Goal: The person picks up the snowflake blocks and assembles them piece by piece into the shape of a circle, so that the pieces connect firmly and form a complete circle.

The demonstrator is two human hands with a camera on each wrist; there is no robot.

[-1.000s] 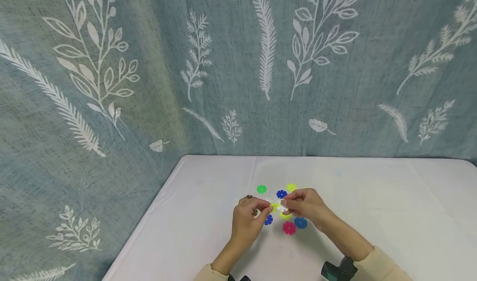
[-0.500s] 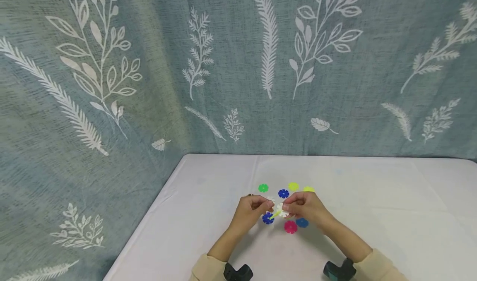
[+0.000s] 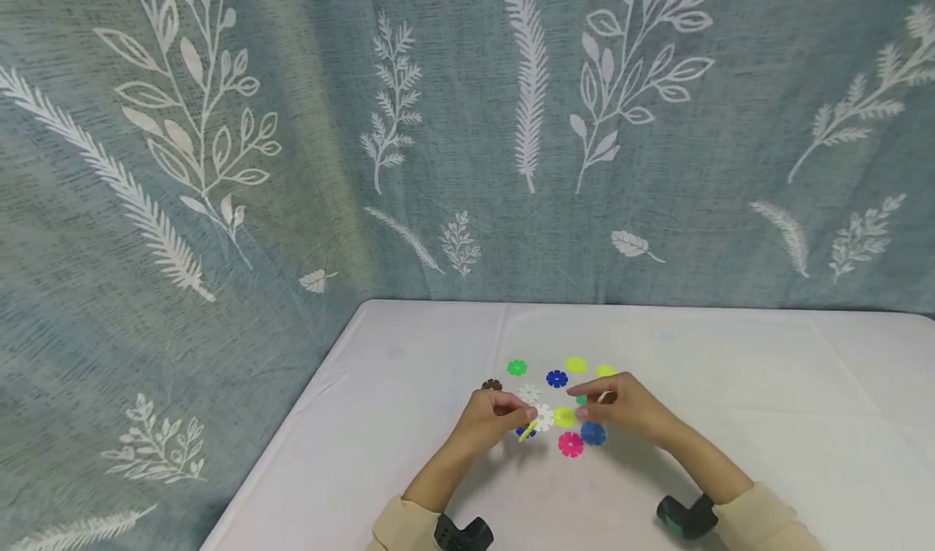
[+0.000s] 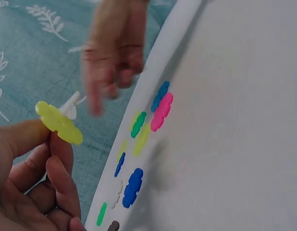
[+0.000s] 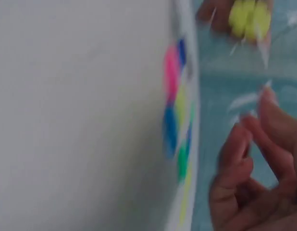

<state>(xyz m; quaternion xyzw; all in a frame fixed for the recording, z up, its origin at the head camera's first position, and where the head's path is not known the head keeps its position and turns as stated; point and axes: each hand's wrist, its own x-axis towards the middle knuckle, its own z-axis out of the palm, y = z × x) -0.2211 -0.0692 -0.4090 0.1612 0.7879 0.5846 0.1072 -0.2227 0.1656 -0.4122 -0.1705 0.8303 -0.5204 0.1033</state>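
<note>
Between thumb and fingers my left hand (image 3: 489, 421) pinches a yellow notched interlocking disc (image 4: 58, 123). A white interlocking disc (image 3: 544, 417) is joined to it at an angle, slotted edge to edge. Just to the right is my right hand (image 3: 624, 406), apart from the joined pair, with its fingers and thumb spread and nothing between them. In the right wrist view the yellow disc (image 5: 249, 19) is blurred and the white one shows as a thin edge.
Loose discs lie on the white table (image 3: 730, 405) beneath the hands: green (image 3: 517, 368), brown (image 3: 492, 385), pink (image 3: 570, 444), light blue (image 3: 593, 433), and several more in yellow, white and dark blue. A leaf-patterned curtain (image 3: 453, 129) hangs behind the table.
Both hands were on the joined discs half a second ago. My right hand has let go and moved off to the right; the left keeps hold of the yellow disc.
</note>
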